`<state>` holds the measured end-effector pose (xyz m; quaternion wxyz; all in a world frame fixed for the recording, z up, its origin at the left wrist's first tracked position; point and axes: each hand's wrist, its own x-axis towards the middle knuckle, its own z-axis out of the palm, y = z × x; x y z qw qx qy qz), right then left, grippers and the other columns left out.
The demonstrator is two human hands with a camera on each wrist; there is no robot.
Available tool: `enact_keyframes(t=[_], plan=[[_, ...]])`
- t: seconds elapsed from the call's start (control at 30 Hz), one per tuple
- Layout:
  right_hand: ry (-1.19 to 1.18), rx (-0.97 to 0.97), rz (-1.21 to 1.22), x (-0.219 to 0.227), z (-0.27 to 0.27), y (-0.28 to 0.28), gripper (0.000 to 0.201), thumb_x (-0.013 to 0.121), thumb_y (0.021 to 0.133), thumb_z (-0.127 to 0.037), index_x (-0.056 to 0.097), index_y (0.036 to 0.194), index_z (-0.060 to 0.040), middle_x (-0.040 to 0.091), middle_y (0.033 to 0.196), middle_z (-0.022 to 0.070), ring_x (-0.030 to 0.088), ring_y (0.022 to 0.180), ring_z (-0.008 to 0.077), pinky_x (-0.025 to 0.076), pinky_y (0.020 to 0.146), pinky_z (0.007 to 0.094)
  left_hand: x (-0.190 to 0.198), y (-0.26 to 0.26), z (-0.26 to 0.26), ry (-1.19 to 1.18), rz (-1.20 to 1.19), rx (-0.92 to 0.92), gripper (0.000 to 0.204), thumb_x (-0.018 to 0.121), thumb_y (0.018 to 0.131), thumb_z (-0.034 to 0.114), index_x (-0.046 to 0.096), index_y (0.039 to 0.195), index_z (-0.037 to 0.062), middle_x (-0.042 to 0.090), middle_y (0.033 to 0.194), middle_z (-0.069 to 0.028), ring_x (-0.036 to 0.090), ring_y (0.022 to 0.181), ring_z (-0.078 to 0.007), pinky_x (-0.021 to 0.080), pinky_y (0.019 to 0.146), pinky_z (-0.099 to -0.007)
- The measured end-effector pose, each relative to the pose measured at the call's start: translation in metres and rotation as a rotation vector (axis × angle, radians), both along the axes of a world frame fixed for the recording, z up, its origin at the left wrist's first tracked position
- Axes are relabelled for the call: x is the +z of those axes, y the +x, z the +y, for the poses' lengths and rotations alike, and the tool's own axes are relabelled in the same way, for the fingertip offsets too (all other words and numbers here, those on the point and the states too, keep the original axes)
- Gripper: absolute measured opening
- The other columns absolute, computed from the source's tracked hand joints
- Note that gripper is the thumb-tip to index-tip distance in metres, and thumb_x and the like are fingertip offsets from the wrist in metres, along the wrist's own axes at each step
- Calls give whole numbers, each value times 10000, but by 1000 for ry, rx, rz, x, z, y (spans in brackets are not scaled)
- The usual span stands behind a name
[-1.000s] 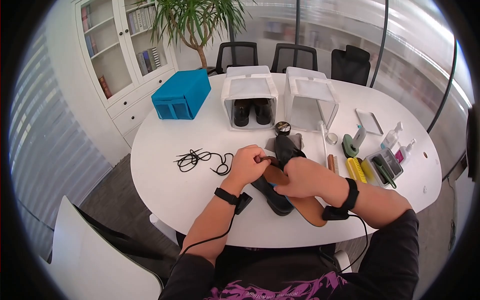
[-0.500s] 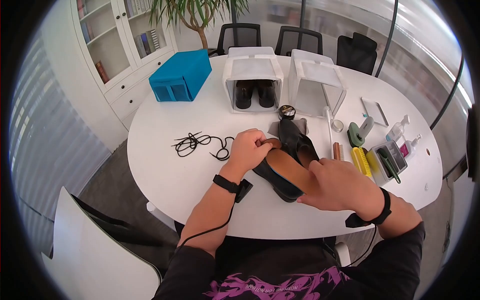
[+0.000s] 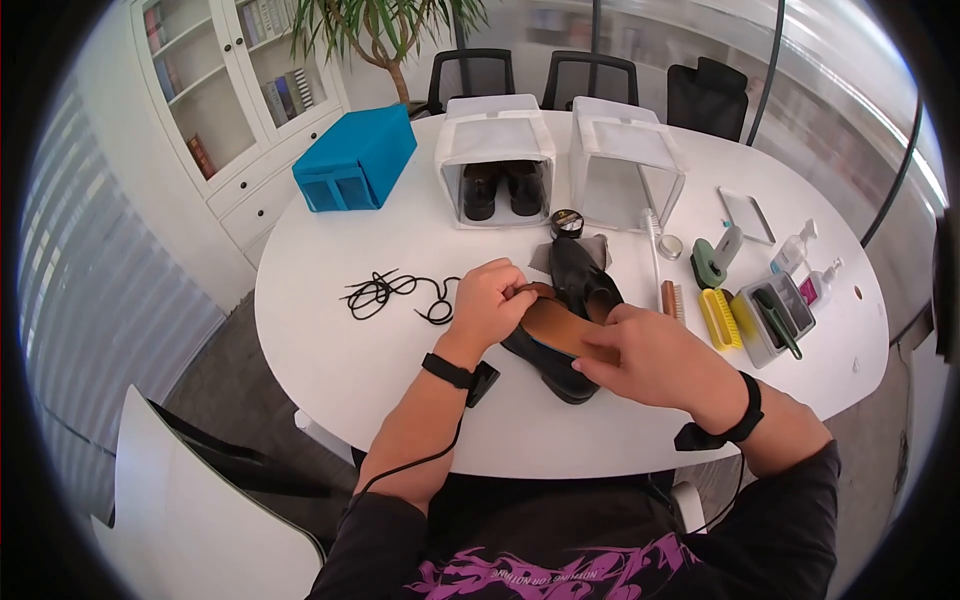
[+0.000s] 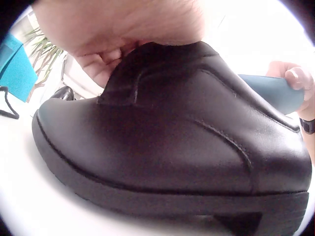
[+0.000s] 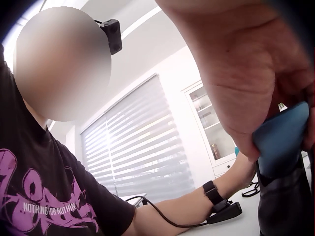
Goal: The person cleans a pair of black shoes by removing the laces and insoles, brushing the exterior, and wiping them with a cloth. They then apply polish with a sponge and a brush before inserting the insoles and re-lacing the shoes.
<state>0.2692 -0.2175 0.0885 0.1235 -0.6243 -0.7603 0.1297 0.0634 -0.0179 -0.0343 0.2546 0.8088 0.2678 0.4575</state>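
A black leather shoe (image 4: pixel 182 142) stands on the white table, its sole down. My left hand (image 3: pixel 487 308) grips the shoe's upper at the tongue, thumb toward the opening. A tan insole (image 3: pixel 558 330) with a blue underside slants into the shoe, front part inside and hidden, heel end sticking up out of it. My right hand (image 3: pixel 665 362) pinches that heel end between thumb and fingers; the blue underside (image 5: pixel 283 140) shows in the right wrist view. A second black shoe (image 3: pixel 572 268) lies just beyond, on a grey cloth (image 3: pixel 598 248).
Black laces (image 3: pixel 375 292) lie left of the shoes. Behind stand a blue box (image 3: pixel 355 160), a white box (image 3: pixel 495 130) with dark shoes inside, and another white box (image 3: pixel 628 140). A yellow brush (image 3: pixel 718 318), a grey caddy (image 3: pixel 765 335) and pump bottles (image 3: pixel 795 248) are at the right.
My right hand has shifted from the insole's middle to its heel end, then pushed slightly left. The insole sits deeper in the shoe. My left hand keeps its hold on the upper.
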Motion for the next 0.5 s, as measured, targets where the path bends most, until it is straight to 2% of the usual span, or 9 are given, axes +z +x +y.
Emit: enact_keyframes(t=[0.23,0.33,0.4,0.5], plan=[[189,65,-146,-41,27,-11,346,842,993,-374,868,988,-29,764,1003,195,765,951,377,632,864,478,-1,-1,1,9,-25,-41,146,855,839,82,737,812,1,611,736,-73,556,618,-196,426,593,-351],[220,49,-173,-51,36,-18,380,833,1006,-388,844,959,-11,766,963,191,761,948,371,635,859,474,-5,1,2,10,-41,-57,145,852,842,79,736,819,-5,612,741,-76,554,621,-193,425,596,-347],[209,56,-163,-53,40,-24,481,823,1024,-425,811,881,35,787,962,227,774,934,377,650,838,462,-5,1,2,-8,-43,-58,145,851,843,77,736,822,-8,612,742,-77,552,621,-193,424,597,-347],[293,59,-251,-70,39,-32,490,812,1039,-439,800,922,36,793,984,225,778,941,375,650,836,471,-4,0,2,-6,-40,-57,155,849,844,85,726,813,-4,631,751,-84,585,614,-206,444,590,-358]])
